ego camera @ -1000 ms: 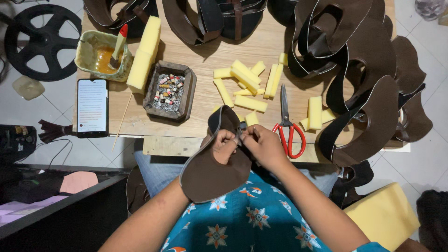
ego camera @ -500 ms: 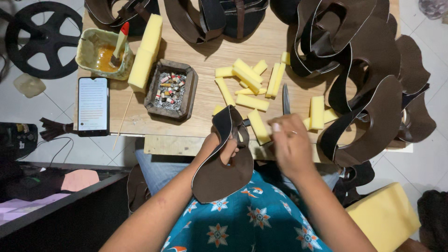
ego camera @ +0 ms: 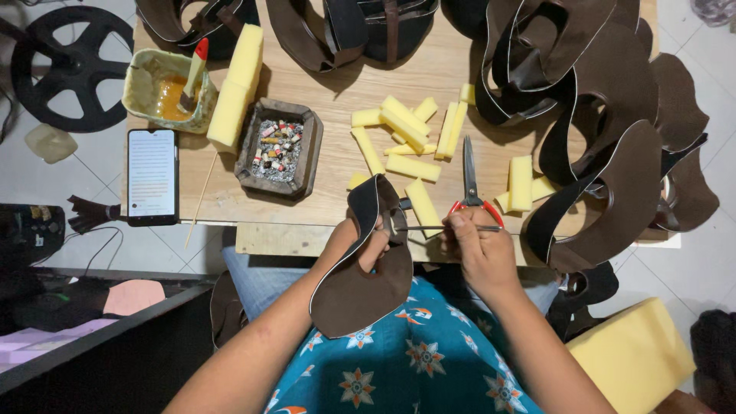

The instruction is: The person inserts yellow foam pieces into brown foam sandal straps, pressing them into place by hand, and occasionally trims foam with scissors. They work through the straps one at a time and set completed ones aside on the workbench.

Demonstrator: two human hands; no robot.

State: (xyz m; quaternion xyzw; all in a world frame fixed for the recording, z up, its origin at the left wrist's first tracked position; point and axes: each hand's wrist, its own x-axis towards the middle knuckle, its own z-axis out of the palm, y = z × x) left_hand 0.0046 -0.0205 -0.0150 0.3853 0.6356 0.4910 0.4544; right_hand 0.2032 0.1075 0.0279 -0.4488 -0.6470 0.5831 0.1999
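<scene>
My left hand (ego camera: 359,244) grips a curved brown leather piece (ego camera: 360,295) with a pale edge, holding it over my lap at the table's front edge. My right hand (ego camera: 479,257) is a little to the right, pinching a thin metal needle-like tool (ego camera: 433,228). The tool lies level and its tip points left at the leather's top. Red-handled scissors (ego camera: 469,176) lie on the wooden table (ego camera: 337,84) just beyond my right hand, blades pointing away from me.
Several yellow foam strips (ego camera: 406,138) lie mid-table. A wooden tray of small bits (ego camera: 277,149), a phone (ego camera: 151,176), a glue tub with a brush (ego camera: 161,92) and a foam block (ego camera: 238,84) sit left. Brown leather cut-outs (ego camera: 613,153) pile right and at the back. A yellow foam slab (ego camera: 636,353) lies low right.
My right hand left the leather, swung right over the scissors, and now holds the thin metal tool at the table edge. The leather piece has turned more on edge in my left hand.
</scene>
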